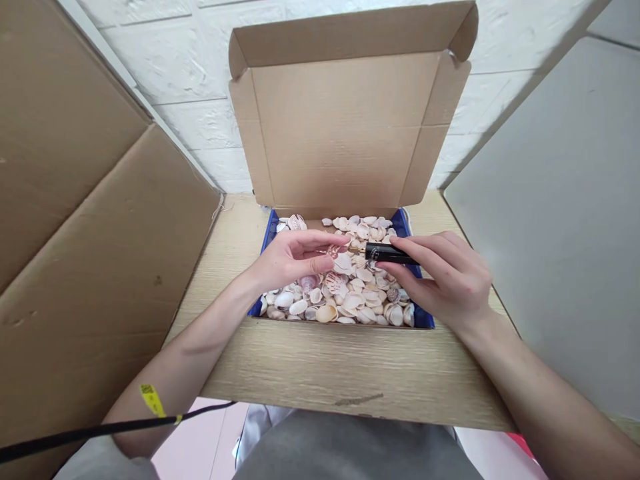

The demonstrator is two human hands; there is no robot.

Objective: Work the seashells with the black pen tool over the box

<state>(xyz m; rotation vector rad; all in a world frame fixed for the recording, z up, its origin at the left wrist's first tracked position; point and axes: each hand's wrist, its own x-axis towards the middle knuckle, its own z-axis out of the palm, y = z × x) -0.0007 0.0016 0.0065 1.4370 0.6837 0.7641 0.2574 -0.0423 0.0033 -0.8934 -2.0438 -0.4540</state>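
Past the grey lap, the right hand clamps a sideways black tube, tip beside the left hand's pinched shell.

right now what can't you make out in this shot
All in the head view:
- black tube: label too small to read, rear end hidden inside the right hand.
- small shell: tiny, partly covered by the left hand.
- black cable: cut off by the left edge.

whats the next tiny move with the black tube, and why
Probably ease the black tube leftward until its tip meets the small shell: the right hand points it there, and the left hand pinches the shell above the box, barely apart.
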